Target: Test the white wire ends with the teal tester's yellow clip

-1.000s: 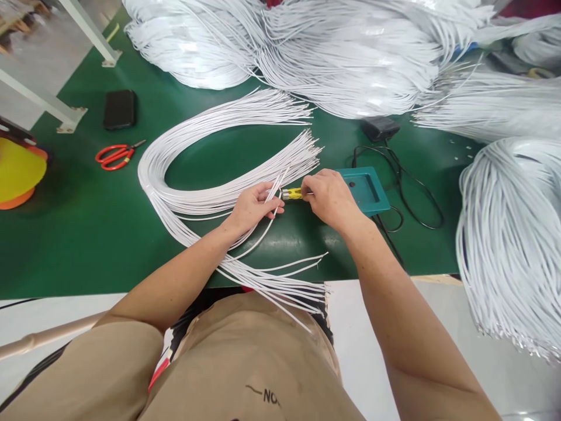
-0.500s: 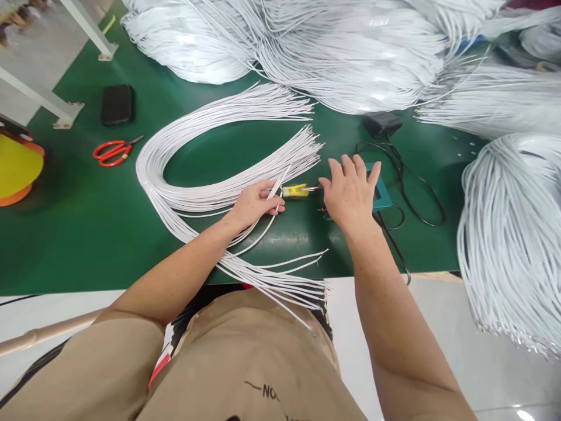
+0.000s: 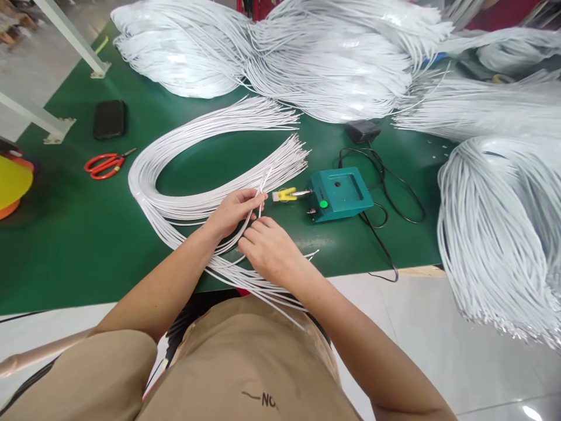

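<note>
My left hand [image 3: 236, 211] is closed on a few white wires [image 3: 266, 178], their ends sticking up past the fingertips. Just below and to the right, my right hand [image 3: 269, 245] has its fingers curled round a white wire close to the left fingertips. A teal box [image 3: 350, 193] with a green button stands to the right of both hands. From its left side juts a metal shaft with a yellow clip [image 3: 284, 195], a little apart from the left fingertips. Behind the left hand curves a U-shaped bundle of white wires [image 3: 149, 175]; more wire ends lie under the right wrist.
Red-handled snips [image 3: 105, 165] and a black case [image 3: 109, 119] lie at the left. Large heaps of white wire [image 3: 333, 64] fill the back, and another bundle [image 3: 491, 234] hangs over the right edge. A black adapter [image 3: 362, 132] with a cable sits behind the teal box.
My right hand has left the teal box and moved left to the wires beside my left hand. The left hand keeps hold of its wires. The whole view has shifted slightly.
</note>
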Motion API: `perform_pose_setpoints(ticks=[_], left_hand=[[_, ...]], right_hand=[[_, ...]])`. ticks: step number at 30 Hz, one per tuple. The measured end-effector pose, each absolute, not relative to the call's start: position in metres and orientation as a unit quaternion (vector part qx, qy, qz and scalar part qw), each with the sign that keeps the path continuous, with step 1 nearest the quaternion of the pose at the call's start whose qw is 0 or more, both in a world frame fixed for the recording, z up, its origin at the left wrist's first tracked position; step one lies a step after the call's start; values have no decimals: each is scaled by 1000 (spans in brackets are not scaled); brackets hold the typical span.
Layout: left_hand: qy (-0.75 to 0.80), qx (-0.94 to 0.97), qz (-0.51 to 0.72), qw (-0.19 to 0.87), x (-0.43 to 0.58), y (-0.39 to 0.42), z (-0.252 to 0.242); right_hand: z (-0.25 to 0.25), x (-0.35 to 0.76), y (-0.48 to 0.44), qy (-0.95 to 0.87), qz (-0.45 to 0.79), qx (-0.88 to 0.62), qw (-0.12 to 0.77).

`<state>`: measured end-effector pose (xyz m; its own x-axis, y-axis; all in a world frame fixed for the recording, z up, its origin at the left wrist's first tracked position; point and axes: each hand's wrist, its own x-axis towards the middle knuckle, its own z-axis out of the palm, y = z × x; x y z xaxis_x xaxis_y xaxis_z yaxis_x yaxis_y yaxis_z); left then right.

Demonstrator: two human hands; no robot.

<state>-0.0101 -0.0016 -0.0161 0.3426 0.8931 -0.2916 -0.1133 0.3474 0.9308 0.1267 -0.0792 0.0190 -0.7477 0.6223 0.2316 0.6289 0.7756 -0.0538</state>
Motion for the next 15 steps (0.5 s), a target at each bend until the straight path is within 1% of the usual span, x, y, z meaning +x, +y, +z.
perform_pose_setpoints(ticks=[2, 5, 11, 14, 15], left_hand=[[460, 439, 360, 683, -9, -3, -13], [460, 428, 354, 693, -8, -4, -10], [422, 425, 360, 715, -10, -5, -7], [412, 464, 344, 705, -11, -8, -7], [405, 483, 340, 698, -11, -9, -8]], right_hand=[[16, 119, -88, -932, -28, -348, 96], [14, 113, -101, -920, 3, -384, 84], [22, 111, -119, -896, 167, -411, 29], [35, 128, -96, -849, 229, -472, 72], [40, 137, -83, -787, 267, -536, 148]])
